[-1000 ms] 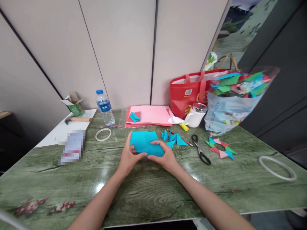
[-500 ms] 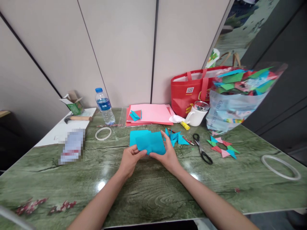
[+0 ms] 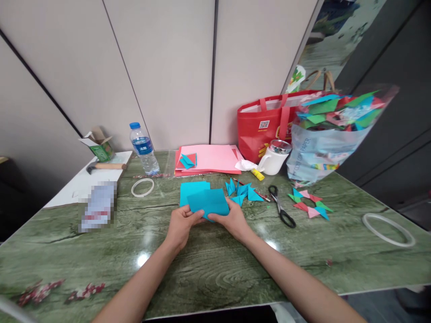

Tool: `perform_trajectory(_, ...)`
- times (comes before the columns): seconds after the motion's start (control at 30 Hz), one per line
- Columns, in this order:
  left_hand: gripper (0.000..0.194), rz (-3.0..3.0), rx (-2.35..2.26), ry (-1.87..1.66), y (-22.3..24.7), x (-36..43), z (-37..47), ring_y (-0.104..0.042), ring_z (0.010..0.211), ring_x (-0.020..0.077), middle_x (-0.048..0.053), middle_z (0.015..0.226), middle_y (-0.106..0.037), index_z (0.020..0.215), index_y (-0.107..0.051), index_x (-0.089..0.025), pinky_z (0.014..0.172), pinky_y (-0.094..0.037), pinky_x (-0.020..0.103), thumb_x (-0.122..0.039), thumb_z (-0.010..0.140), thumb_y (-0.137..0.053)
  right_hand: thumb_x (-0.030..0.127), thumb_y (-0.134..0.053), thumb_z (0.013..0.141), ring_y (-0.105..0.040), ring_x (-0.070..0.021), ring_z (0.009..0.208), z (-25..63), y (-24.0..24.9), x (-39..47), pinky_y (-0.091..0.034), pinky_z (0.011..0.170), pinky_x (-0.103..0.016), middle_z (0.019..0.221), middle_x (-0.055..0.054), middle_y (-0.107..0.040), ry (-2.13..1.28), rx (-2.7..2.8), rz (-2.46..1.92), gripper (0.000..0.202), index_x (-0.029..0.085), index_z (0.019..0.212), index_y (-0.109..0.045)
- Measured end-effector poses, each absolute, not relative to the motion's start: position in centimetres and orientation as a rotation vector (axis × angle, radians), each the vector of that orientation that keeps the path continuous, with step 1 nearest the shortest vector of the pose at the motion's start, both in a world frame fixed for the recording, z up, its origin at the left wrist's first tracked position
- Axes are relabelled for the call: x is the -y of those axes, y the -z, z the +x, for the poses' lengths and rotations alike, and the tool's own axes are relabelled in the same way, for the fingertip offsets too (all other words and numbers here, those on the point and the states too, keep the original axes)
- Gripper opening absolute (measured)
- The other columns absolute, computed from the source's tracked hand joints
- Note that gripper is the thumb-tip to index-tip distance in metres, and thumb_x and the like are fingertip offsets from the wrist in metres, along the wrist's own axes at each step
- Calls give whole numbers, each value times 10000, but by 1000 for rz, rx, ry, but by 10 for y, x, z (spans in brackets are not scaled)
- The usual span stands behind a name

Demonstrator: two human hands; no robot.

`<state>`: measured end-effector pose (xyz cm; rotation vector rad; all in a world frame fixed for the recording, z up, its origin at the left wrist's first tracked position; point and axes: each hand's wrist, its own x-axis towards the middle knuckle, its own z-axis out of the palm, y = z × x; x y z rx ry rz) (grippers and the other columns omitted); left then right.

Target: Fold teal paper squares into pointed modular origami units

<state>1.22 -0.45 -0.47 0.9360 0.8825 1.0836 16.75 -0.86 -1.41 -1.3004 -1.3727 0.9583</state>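
The green tabletop (image 3: 215, 282) carries everything, its near edge closest to the person and its far edge along the wall. Toward the far right corner stand the red bag (image 3: 252, 128) and, just in front of its right part, the clear bag (image 3: 311, 154) full of coloured paper. Pink paper (image 3: 218, 157) lies by the middle of the far edge, and a white sheet (image 3: 67, 186) lies along the left edge. The bottle (image 3: 144, 150) stands upright near the far edge, left of the pink paper; the mug (image 3: 274, 161) stands in front of the red bag. Both hands meet midway between the tabletop's left and right edges. The left grip (image 3: 180, 227) pinches the near left corner of a blue sheet (image 3: 209, 200), and the right grip (image 3: 234, 220) grasps its right end, thumb on the near side. So the sheet lies between and just beyond the two grips, its long axis running left to right, roughly parallel to the near edge, with neither hand nearer: both touch it, thumbs almost together. More blue paper (image 3: 192, 188) lies just behind it, partly covered from view, toward the far edge. Scissors (image 3: 280, 207) lie right of the hands, and small folded pieces (image 3: 253, 194) lie between them and the sheet.
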Motion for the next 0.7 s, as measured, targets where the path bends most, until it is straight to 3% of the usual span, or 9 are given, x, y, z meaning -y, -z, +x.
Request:
perform_trajectory(0.33,275,905,-874,-1075,7,5,13,-652,725,211,87,790,-705,823,-651,-90,789,-490,384,-232,598,-719,294,-722,533,-599,-217,739,168,16,8,-477,675,-330,850,-59,-658,-1071,1312,-1274,451,130,933,-594)
perform_trajectory(0.7,298,854,-907,-1078,8,7,16,-644,746,207,87,790,-701,803,-646,-87,768,-500,363,-253,571,-734,291,-668,584,-572,-180,609,166,15,8,-458,579,-290,697,-26,-644,-1021,1381,-1294,231,135,740,-599)
